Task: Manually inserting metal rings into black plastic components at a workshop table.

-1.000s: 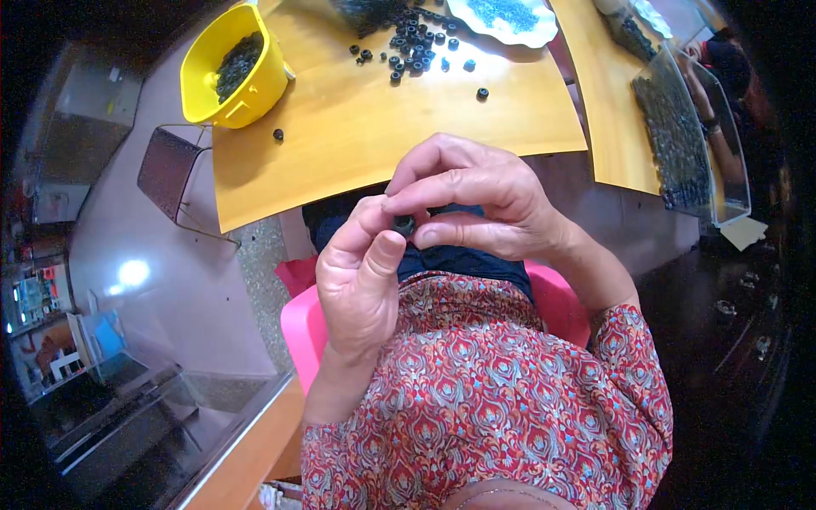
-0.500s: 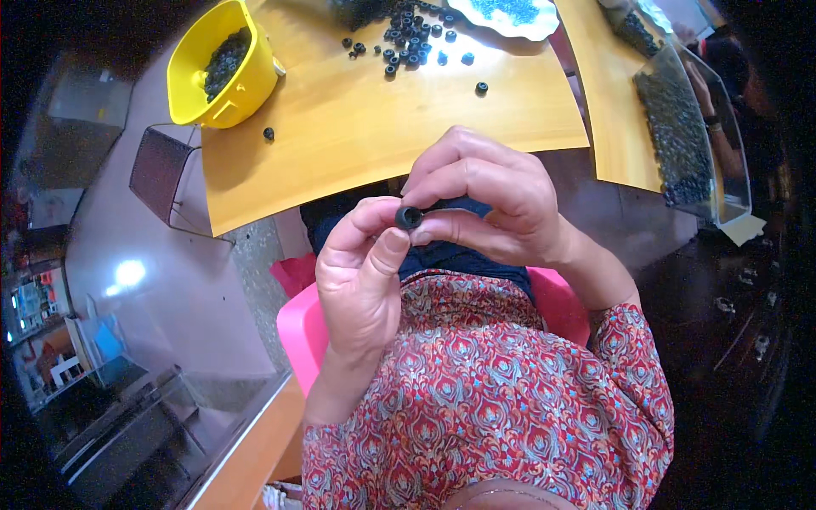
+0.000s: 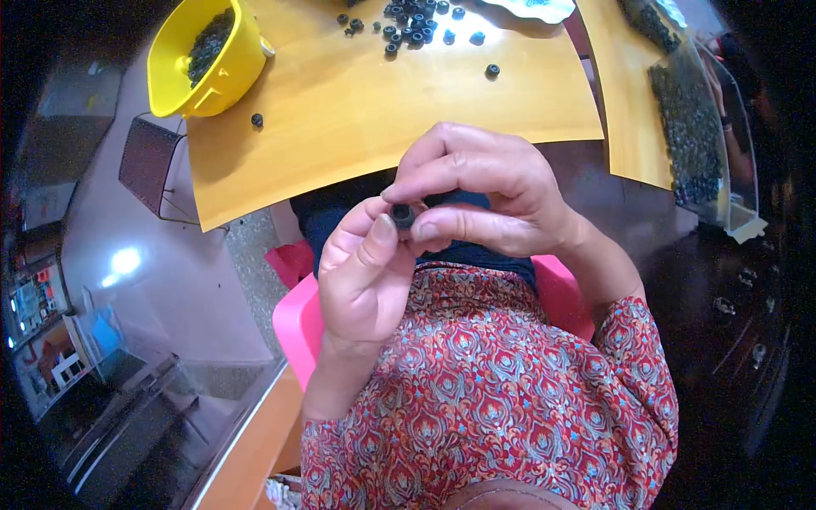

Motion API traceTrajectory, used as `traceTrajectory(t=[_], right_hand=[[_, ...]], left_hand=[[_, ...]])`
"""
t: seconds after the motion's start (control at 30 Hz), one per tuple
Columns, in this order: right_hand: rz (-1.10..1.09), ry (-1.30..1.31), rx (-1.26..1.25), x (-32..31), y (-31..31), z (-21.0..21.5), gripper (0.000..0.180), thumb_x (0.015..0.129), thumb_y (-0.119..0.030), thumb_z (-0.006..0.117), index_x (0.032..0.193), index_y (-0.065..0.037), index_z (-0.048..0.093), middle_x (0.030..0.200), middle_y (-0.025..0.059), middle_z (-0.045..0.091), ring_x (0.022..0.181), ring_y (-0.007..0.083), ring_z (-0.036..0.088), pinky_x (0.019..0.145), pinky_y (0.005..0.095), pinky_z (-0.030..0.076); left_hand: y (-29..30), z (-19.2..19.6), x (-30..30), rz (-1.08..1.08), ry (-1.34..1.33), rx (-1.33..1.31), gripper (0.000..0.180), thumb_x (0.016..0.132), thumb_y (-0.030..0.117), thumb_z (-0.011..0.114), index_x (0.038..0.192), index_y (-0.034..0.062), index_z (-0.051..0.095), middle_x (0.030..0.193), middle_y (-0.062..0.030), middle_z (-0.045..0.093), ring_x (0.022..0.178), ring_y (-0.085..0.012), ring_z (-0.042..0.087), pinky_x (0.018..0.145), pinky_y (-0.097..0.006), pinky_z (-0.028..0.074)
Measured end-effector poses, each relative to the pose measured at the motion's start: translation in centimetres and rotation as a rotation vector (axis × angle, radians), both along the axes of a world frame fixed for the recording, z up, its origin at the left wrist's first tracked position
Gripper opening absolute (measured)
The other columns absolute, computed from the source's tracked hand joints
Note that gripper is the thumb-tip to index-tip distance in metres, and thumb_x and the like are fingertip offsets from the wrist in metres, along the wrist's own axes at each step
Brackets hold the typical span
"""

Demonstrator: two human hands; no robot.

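A small round black part (image 3: 402,217) with a hollow centre, like a cap or bushing, is held over my lap with its opening facing up. My left hand (image 3: 364,276) pinches it between thumb and fingers. From the other side my right hand (image 3: 501,191) closes on it, its thumb against the part's right edge and its index fingertip just above. The right hand's lower fingers are partly hidden behind the thumb. Similar black parts (image 3: 416,32) lie scattered at the table's far side, with one stray part (image 3: 492,71) closer to me.
A yellow tub (image 3: 242,89) with black parts in it stands on the table's left, a loose part (image 3: 257,121) near it. At the far edge is a white dish (image 3: 548,10). Right, a clear bin (image 3: 690,127) of dark pieces sits by another person's arm (image 3: 733,140).
My right thumb and index finger have shifted around the black part, and the part's opening has turned more upward. Both hands stay close together. The view has shifted slightly.
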State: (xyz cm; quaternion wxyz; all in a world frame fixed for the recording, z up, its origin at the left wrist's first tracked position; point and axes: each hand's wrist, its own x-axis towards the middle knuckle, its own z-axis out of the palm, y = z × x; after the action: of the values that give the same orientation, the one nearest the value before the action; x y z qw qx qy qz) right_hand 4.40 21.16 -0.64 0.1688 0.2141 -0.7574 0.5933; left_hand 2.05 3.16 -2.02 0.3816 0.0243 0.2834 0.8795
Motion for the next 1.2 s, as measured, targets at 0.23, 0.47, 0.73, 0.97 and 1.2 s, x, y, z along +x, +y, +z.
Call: traceTrajectory(t=[0.23, 0.47, 0.73, 0.97, 1.2], right_hand=[[-0.115, -0.009, 0.087, 0.3, 0.2, -0.7, 0.024, 0.074, -0.009, 0.074, 0.095, -0.002, 0.066, 0.087, 0.0095, 0.061, 0.079, 0.0208, 0.061, 0.069, 0.0297, 0.048], [-0.195, 0.094, 0.379, 0.5, 0.4, -0.6, 0.026, 0.071, -0.012, 0.075, 0.095, -0.004, 0.066, 0.086, 0.0084, 0.061, 0.076, 0.023, 0.061, 0.067, 0.0326, 0.046], [-0.061, -0.044, 0.054, -0.1, 0.6, -2.7, 0.024, 0.076, -0.014, 0.072, 0.097, -0.005, 0.065, 0.087, 0.0084, 0.062, 0.078, 0.0243, 0.063, 0.069, 0.033, 0.051], [-0.055, -0.043, 0.042, -0.2, 0.7, -3.0, 0.024, 0.075, -0.009, 0.073, 0.097, -0.002, 0.068, 0.088, 0.0107, 0.063, 0.079, 0.0219, 0.063, 0.068, 0.0301, 0.05], [-0.035, -0.059, 0.027, -0.3, 0.6, -3.0, 0.023, 0.076, -0.008, 0.072, 0.097, -0.001, 0.068, 0.089, 0.011, 0.064, 0.08, 0.0225, 0.063, 0.069, 0.0303, 0.05]], left_hand=[[0.6, -0.5, 0.1, 0.051, -0.054, -0.17, 0.025, 0.094, 0.015, 0.055, 0.113, -0.0013, 0.056, 0.105, -0.0113, 0.063, 0.09, -0.0211, 0.061, 0.081, -0.037, 0.051], [0.6, -0.1, 0.1, 0.012, 0.019, -0.283, 0.028, 0.093, 0.017, 0.057, 0.114, -0.0014, 0.055, 0.104, -0.0108, 0.062, 0.089, -0.0201, 0.061, 0.081, -0.035, 0.05], [0.6, -1.0, -0.2, -0.011, -0.144, -0.104, 0.034, 0.092, 0.026, 0.057, 0.113, -0.0009, 0.056, 0.106, -0.0095, 0.062, 0.093, -0.0198, 0.06, 0.083, -0.036, 0.049], [0.5, -1.6, -0.4, -0.03, -0.155, -0.072, 0.031, 0.093, 0.025, 0.056, 0.11, -0.0008, 0.058, 0.105, -0.0093, 0.062, 0.091, -0.0195, 0.06, 0.082, -0.036, 0.049], [0.7, -1.2, -0.2, -0.005, -0.117, -0.143, 0.028, 0.092, 0.02, 0.058, 0.11, -0.0011, 0.056, 0.104, -0.0098, 0.062, 0.09, -0.0178, 0.06, 0.084, -0.034, 0.048]])
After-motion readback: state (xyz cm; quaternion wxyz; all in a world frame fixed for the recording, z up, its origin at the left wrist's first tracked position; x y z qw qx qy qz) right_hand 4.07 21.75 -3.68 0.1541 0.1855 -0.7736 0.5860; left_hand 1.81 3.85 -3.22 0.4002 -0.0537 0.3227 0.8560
